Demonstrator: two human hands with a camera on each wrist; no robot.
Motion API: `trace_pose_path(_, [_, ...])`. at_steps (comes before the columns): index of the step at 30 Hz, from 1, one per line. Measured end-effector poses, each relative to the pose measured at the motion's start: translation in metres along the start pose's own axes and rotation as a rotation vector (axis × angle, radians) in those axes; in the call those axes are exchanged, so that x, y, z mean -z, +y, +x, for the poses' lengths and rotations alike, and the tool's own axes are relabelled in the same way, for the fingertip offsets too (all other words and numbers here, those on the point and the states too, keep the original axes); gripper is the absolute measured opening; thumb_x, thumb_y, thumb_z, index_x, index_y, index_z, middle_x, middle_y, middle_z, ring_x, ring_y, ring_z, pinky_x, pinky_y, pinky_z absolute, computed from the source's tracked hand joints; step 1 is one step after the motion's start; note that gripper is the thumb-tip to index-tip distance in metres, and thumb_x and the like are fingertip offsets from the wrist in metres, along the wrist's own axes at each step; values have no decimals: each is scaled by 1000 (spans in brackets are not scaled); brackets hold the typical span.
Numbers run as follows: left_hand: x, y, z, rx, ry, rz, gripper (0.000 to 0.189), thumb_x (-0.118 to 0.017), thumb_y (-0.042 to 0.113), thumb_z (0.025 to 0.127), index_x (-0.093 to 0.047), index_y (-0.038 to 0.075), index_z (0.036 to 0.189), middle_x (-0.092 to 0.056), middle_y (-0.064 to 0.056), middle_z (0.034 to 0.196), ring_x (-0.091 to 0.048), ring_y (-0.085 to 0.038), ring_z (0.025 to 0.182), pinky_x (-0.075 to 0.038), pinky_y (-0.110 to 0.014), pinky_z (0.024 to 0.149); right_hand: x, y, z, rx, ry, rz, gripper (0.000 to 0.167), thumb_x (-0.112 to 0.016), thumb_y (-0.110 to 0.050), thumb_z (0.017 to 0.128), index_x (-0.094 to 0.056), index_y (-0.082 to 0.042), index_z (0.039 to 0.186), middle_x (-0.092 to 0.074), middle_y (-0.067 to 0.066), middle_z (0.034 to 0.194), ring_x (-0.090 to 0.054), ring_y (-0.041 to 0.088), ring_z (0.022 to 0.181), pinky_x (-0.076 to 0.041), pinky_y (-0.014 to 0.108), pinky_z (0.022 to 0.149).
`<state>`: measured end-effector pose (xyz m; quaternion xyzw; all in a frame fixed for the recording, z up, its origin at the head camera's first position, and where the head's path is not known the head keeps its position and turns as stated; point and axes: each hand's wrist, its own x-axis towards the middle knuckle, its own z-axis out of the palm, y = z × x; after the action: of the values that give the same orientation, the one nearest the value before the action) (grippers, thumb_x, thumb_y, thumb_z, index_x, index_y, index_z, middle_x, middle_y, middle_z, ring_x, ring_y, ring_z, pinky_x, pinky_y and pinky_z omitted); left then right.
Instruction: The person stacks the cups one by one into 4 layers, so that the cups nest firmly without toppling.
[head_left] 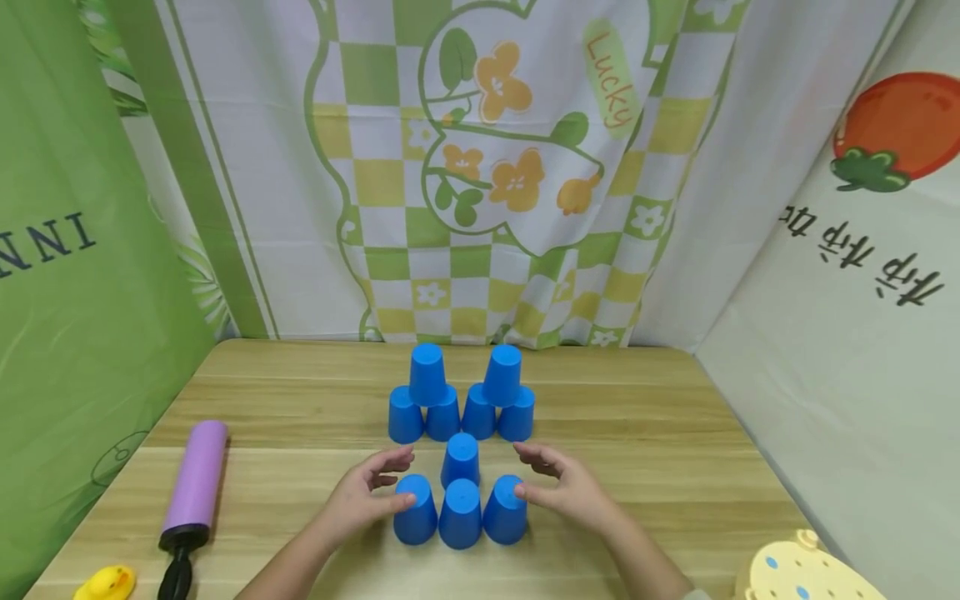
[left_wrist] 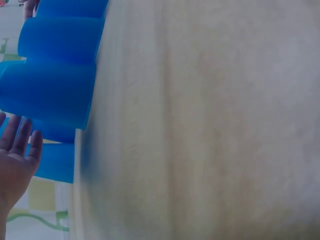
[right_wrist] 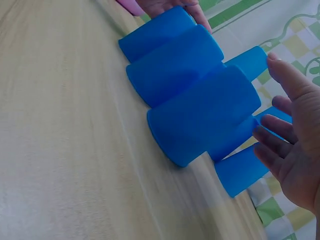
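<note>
Three upside-down blue cups form a row nearest the person: a left cup (head_left: pixel 415 515), a middle cup (head_left: pixel 460 518) and a right cup (head_left: pixel 505 515). Directly behind the middle one is another blue cup (head_left: pixel 461 458). My left hand (head_left: pixel 365 490) is beside the left cup, its thumb overlapping that cup in the head view, fingers loosely bent. On the opposite side, my right hand (head_left: pixel 564 487) mirrors it by the right cup (right_wrist: pixel 205 117), thumb tip at the cup's upper part in the head view. Neither hand is curled round a cup; both palms face inward.
Farther back, two small pyramids stand side by side, each with a top cup (head_left: pixel 427 375) over two base cups (head_left: pixel 406 417). A purple hand pump (head_left: pixel 197 475) and yellow toy duck (head_left: pixel 107 583) lie left. A cream spotted object (head_left: pixel 806 571) sits front right. Curtains surround the wooden table (head_left: pixel 637 400).
</note>
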<state>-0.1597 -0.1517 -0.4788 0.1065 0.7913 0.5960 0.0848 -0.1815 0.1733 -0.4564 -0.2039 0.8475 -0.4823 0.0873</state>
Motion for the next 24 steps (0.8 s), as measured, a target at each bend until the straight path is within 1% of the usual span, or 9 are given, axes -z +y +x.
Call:
trace_pose_path(2, [-1, -1, -1, 3, -18, -4, 66, -76, 24, 86, -48, 0, 140, -54, -23, 139, -51, -39, 127, -48, -39, 103, -1, 0, -1, -14, -35, 4, 57, -75, -31, 87, -56, -7, 135, -60, 18, 134, -57, 38, 124, -46, 54, 104])
trace_pose_path(4, [-2, -2, -1, 4, -32, -2, 66, -77, 25, 85, -49, -1, 139, -54, -23, 139, -52, -38, 126, -48, -39, 102, -2, 1, -1, -18, -67, -2, 59, -76, -32, 85, -57, -6, 134, -60, 17, 135, -56, 37, 124, -46, 54, 104])
trace_pose_path(8, [-3, -2, -2, -6, -43, 9, 65, -78, 26, 84, -51, -1, 137, -55, -24, 137, -54, -37, 123, -48, -47, 102, -2, 0, -1, -19, -107, -6, 60, -78, -30, 84, -58, -3, 132, -60, 17, 135, -56, 37, 124, -46, 55, 103])
trace_pose_path(10, [-3, -3, -2, -3, -41, 14, 63, -78, 25, 84, -53, -1, 135, -56, -23, 136, -55, -36, 121, -47, -49, 102, -3, 1, -1, -21, -121, -8, 60, -79, -30, 83, -58, -2, 132, -61, 16, 134, -56, 37, 124, -45, 55, 103])
trace_pose_path(14, [-4, -6, -2, 5, -32, 28, 59, -78, 26, 84, -56, 0, 131, -60, -19, 131, -57, -33, 117, -49, -49, 100, -4, 3, 0, -32, -136, -10, 60, -80, -31, 82, -59, -2, 130, -62, 14, 132, -57, 38, 123, -45, 57, 103])
trace_pose_path(17, [-5, -8, -2, 25, -28, 21, 57, -78, 28, 84, -58, 1, 130, -62, -16, 129, -58, -30, 116, -50, -49, 99, -5, 2, 1, -45, -141, -4, 59, -79, -31, 82, -59, -2, 130, -63, 15, 131, -58, 38, 122, -45, 58, 103])
trace_pose_path(20, [-6, -9, -1, 37, -27, 11, 57, -78, 28, 84, -58, 1, 130, -62, -15, 128, -58, -29, 115, -50, -49, 99, -5, 1, 1, -61, -139, -10, 58, -79, -33, 82, -60, -4, 129, -64, 14, 129, -59, 37, 120, -46, 58, 102])
trace_pose_path(24, [-6, -9, -2, 47, -22, 3, 57, -78, 28, 84, -58, 1, 130, -63, -15, 128, -58, -28, 115, -51, -49, 98, 0, -1, 1, -53, -124, -20, 57, -79, -32, 82, -61, -3, 128, -65, 14, 128, -62, 34, 115, -47, 58, 100])
